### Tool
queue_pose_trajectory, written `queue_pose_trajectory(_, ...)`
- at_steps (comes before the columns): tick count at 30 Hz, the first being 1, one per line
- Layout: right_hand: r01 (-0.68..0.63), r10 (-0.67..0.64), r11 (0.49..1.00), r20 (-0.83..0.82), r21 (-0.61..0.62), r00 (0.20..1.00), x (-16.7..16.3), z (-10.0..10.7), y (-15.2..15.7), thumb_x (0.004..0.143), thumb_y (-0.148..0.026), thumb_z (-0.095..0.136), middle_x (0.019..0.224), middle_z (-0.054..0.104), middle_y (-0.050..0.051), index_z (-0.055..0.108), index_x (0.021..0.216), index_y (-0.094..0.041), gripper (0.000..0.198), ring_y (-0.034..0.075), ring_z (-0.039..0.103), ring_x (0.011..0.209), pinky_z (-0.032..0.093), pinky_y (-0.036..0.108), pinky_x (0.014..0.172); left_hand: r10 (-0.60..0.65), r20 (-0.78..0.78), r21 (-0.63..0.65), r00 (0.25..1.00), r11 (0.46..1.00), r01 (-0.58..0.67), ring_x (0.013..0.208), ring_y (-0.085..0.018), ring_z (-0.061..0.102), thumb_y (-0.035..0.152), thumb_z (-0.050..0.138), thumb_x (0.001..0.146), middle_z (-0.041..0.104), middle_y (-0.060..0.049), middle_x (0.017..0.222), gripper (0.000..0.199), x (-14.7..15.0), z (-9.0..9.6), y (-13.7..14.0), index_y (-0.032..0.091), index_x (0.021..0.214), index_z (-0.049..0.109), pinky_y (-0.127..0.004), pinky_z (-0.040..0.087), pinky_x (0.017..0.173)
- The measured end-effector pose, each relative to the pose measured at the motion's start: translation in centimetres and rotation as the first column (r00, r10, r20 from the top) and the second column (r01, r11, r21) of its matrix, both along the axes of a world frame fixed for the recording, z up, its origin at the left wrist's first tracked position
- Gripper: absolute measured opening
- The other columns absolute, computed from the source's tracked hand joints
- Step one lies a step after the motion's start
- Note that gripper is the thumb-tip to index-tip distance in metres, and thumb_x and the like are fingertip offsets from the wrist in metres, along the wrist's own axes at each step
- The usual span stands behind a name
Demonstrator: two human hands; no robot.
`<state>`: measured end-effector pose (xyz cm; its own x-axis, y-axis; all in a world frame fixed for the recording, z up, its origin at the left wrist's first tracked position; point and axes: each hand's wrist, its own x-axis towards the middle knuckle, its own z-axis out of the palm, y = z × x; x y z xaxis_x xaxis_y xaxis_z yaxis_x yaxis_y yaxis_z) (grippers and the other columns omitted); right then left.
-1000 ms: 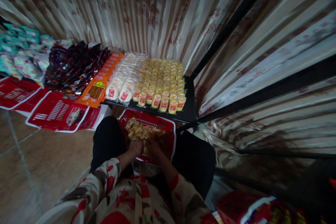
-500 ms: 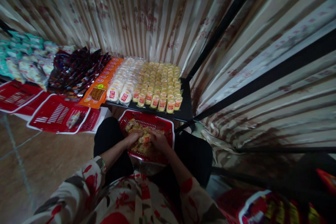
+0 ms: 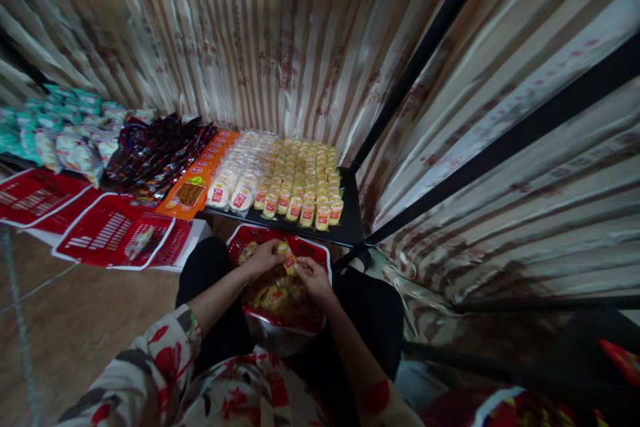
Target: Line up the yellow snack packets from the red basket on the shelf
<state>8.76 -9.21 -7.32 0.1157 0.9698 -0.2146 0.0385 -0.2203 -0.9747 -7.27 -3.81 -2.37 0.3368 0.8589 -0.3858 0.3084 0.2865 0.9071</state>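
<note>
Between my two hands, above a red plastic basket (image 3: 260,315), is a small wrapped snack (image 3: 289,264) with a yellow wrapper and a red-and-white label. My left hand (image 3: 266,257) pinches its upper end, and my right hand (image 3: 313,278) grips its lower right side. Loose packets of the same kind (image 3: 275,295) lie in the basket, which sits between my knees. Just beyond, rows of matching yellow packets (image 3: 295,208) stand on a black shelf (image 3: 350,220).
Left of the rows are white round packets (image 3: 243,195), an orange flat packet (image 3: 187,192), dark packets (image 3: 150,160) and teal-and-white packets (image 3: 75,147). Red baskets (image 3: 107,237) stand lower left. A black bar (image 3: 425,53) slants before a striped curtain (image 3: 280,40).
My hands have risen from among the packets in the basket and now hold one packet up between them. The camera view has tilted slightly upward.
</note>
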Motion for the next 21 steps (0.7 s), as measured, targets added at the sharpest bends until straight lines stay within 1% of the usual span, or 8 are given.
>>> queue_pose_trajectory(3, 0.002, -0.015, 0.995, 0.139, 0.095, 0.99, -0.9, 1.6, 0.5, 0.072, -0.04, 0.059, 0.078, 0.068, 0.005, 0.064, 0.084, -0.019, 0.025, 0.019, 0.064, 0.069, 0.053, 0.033, 0.067, 0.074, -0.092, 0.142, 0.993, 0.988, -0.06, 0.071, -0.011, 0.056, 0.028, 0.062, 0.073, 0.063, -0.002, 0.082, 0.029, 0.0, 0.8, 1.1, 0.014, 0.097, 0.056, -0.021, 0.044, 0.064)
queue_pose_trajectory(5, -0.001, -0.052, 0.985, 0.307, 0.171, 0.95, -1.5, 3.0, 1.1, 0.076, -0.036, 0.056, 0.085, 0.067, 0.005, 0.065, 0.089, -0.02, 0.022, 0.018, 0.064, 0.073, 0.052, 0.033, 0.072, 0.064, -0.159, 0.257, 0.985, 0.966, -0.021, 0.072, -0.012, 0.056, 0.026, 0.061, 0.074, 0.063, -0.001, 0.082, 0.026, -0.3, 1.8, 2.0, 0.015, 0.097, 0.056, -0.021, 0.044, 0.066)
queue_pose_trajectory(7, -0.001, -0.108, 0.973, 0.457, 0.23, 0.883, -2.2, 4.5, 2.0, 0.078, -0.032, 0.054, 0.095, 0.065, 0.006, 0.064, 0.1, -0.02, 0.026, 0.018, 0.062, 0.077, 0.051, 0.034, 0.075, 0.041, -0.243, 0.359, 0.969, 0.932, 0.05, 0.073, -0.012, 0.056, 0.026, 0.059, 0.075, 0.063, 0.0, 0.081, 0.028, -0.9, 3.2, 3.0, 0.017, 0.101, 0.057, -0.021, 0.044, 0.067)
queue_pose_trajectory(9, 0.006, -0.178, 0.954, 0.548, 0.301, 0.817, -3.0, 5.6, 3.0, 0.079, -0.028, 0.052, 0.103, 0.062, 0.008, 0.06, 0.11, -0.02, 0.033, 0.02, 0.06, 0.085, 0.049, 0.035, 0.08, 0.06, -0.337, 0.432, 0.94, 0.897, 0.098, 0.075, -0.014, 0.058, 0.026, 0.057, 0.077, 0.064, 0.0, 0.082, 0.033, -1.3, 4.9, 3.9, 0.019, 0.109, 0.056, -0.022, 0.043, 0.069)
queue_pose_trajectory(11, -0.011, -0.224, 0.928, 0.583, 0.372, 0.781, -3.7, 6.3, 4.2, 0.081, -0.025, 0.048, 0.107, 0.06, 0.009, 0.058, 0.115, -0.021, 0.035, 0.021, 0.057, 0.094, 0.047, 0.036, 0.085, 0.105, -0.416, 0.472, 0.903, 0.874, 0.117, 0.079, -0.015, 0.059, 0.024, 0.056, 0.079, 0.064, -0.002, 0.085, 0.038, -1.5, 6.4, 4.8, 0.02, 0.117, 0.053, -0.023, 0.043, 0.072)
queue_pose_trajectory(14, -0.055, -0.232, 0.902, 0.586, 0.429, 0.776, -4.2, 6.3, 5.9, 0.083, -0.019, 0.042, 0.106, 0.06, 0.009, 0.057, 0.116, -0.02, 0.036, 0.02, 0.055, 0.097, 0.045, 0.038, 0.09, 0.17, -0.492, 0.491, 0.854, 0.864, 0.111, 0.083, -0.016, 0.061, 0.023, 0.053, 0.081, 0.065, -0.004, 0.088, 0.04, -1.4, 7.6, 6.0, 0.019, 0.121, 0.05, -0.025, 0.044, 0.075)
queue_pose_trajectory(17, -0.065, -0.239, 0.891, 0.588, 0.448, 0.773, -4.0, 5.9, 7.2, 0.082, -0.015, 0.041, 0.106, 0.059, 0.01, 0.057, 0.117, -0.018, 0.039, 0.02, 0.055, 0.098, 0.045, 0.039, 0.092, 0.198, -0.522, 0.496, 0.83, 0.862, 0.106, 0.087, -0.017, 0.061, 0.024, 0.052, 0.082, 0.066, -0.005, 0.093, 0.039, -0.7, 7.7, 6.9, 0.019, 0.121, 0.05, -0.026, 0.045, 0.079)
queue_pose_trajectory(21, -0.087, -0.246, 0.876, 0.595, 0.475, 0.765, -3.4, 5.6, 7.9, 0.08, -0.012, 0.039, 0.112, 0.057, 0.011, 0.056, 0.118, -0.017, 0.042, 0.021, 0.051, 0.107, 0.042, 0.039, 0.096, 0.195, -0.529, 0.532, 0.826, 0.835, 0.143, 0.098, -0.019, 0.059, 0.021, 0.052, 0.082, 0.063, -0.009, 0.108, 0.04, 0.3, 6.9, 7.6, 0.015, 0.122, 0.05, -0.028, 0.044, 0.088)
